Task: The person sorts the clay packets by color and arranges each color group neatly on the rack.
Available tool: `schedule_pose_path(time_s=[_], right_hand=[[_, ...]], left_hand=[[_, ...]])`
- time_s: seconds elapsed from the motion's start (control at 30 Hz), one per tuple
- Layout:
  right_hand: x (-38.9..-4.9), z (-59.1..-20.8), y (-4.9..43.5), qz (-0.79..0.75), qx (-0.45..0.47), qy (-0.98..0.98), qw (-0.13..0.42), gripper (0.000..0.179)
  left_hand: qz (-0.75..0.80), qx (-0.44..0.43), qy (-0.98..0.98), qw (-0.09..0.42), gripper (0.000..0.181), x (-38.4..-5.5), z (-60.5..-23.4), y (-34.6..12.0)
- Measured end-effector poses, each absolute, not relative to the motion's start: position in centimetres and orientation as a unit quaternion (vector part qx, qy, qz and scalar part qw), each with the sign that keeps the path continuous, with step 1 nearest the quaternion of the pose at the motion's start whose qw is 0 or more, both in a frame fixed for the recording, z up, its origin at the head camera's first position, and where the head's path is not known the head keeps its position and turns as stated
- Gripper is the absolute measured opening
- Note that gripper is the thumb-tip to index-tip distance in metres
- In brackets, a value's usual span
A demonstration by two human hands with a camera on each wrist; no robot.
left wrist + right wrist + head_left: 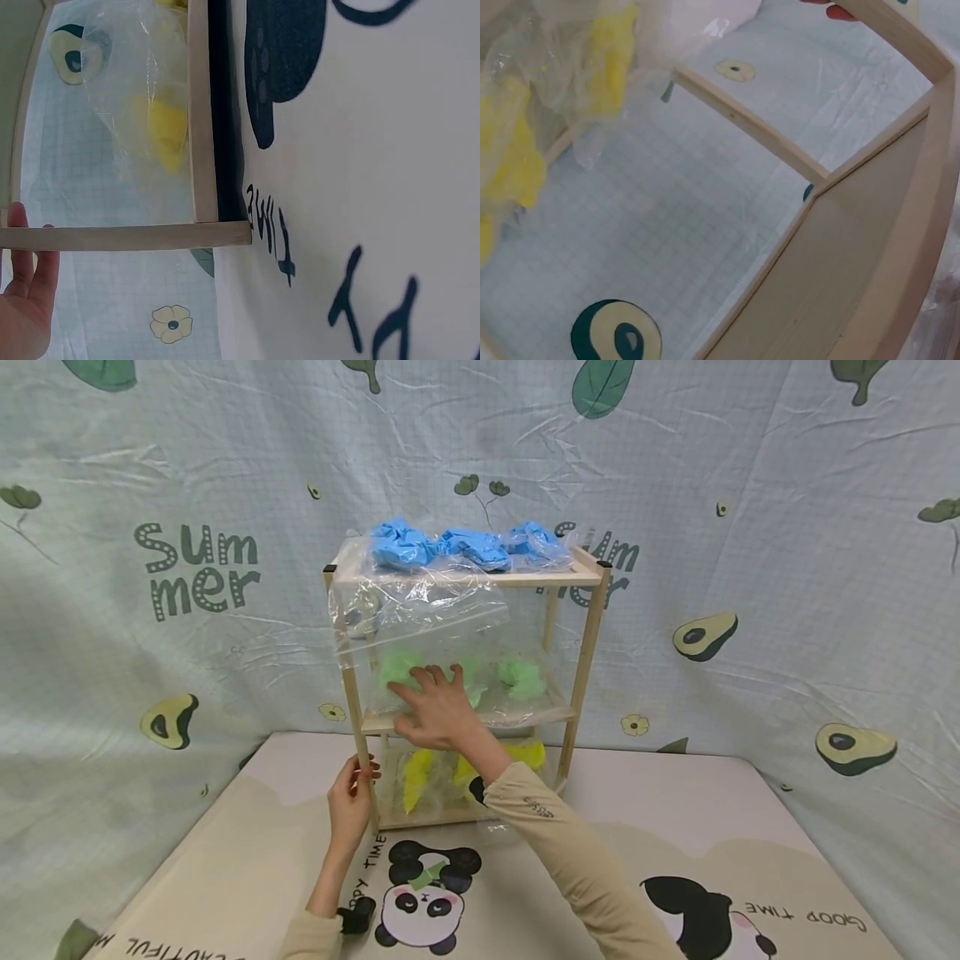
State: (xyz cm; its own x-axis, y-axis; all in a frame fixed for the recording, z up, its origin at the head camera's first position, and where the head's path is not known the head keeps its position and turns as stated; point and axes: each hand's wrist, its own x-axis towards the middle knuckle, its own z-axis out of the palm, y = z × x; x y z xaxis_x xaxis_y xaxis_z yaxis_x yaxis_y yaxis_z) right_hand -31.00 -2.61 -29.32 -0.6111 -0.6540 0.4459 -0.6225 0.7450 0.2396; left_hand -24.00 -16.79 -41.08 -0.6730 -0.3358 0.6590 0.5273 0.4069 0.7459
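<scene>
A small three-tier wooden rack [465, 578] stands on the table against the backdrop. My left hand [351, 802] grips its front left post low down; in the left wrist view the fingers [46, 279] of that hand pass behind the post [127, 238]. My right hand [438, 710] is at the middle shelf, fingers spread over the clear plastic bag [420, 610] and crumpled green pieces [519, 678] there. Whether it touches the green pieces I cannot tell. In the right wrist view, my right hand does not show; reddish fingertips [841, 13] appear at a post.
Crumpled blue pieces [472, 547] in clear plastic lie on the top shelf. Yellow pieces [417, 777] in clear bags sit on the bottom shelf. A printed cloth [750, 568] hangs behind, and a panda-print cover [600, 860] lies on the table.
</scene>
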Motion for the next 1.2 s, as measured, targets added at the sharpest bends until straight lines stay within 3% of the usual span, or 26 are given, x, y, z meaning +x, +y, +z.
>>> schedule_pose_path(time_s=[0.6, 1.07, 1.2], right_hand=[[-30.9, -29.8, -2.5, -0.054, 0.328, -0.926, 0.180, 0.059], [-28.9, -29.9, 0.0, -0.024, 0.373, -0.898, 0.234, 0.053], [-28.3, -30.1, 1.3, -0.011, 0.381, -0.887, 0.261, 0.051]], left_hand=[[-0.544, -0.064, -0.733, 0.404, 0.016, -24.7, -41.9, -17.0], [-0.562, -0.113, -0.694, 0.436, 0.018, -26.3, -43.8, -18.1], [-0.555, -0.086, -0.714, 0.418, 0.019, -26.2, -43.8, -17.9]])
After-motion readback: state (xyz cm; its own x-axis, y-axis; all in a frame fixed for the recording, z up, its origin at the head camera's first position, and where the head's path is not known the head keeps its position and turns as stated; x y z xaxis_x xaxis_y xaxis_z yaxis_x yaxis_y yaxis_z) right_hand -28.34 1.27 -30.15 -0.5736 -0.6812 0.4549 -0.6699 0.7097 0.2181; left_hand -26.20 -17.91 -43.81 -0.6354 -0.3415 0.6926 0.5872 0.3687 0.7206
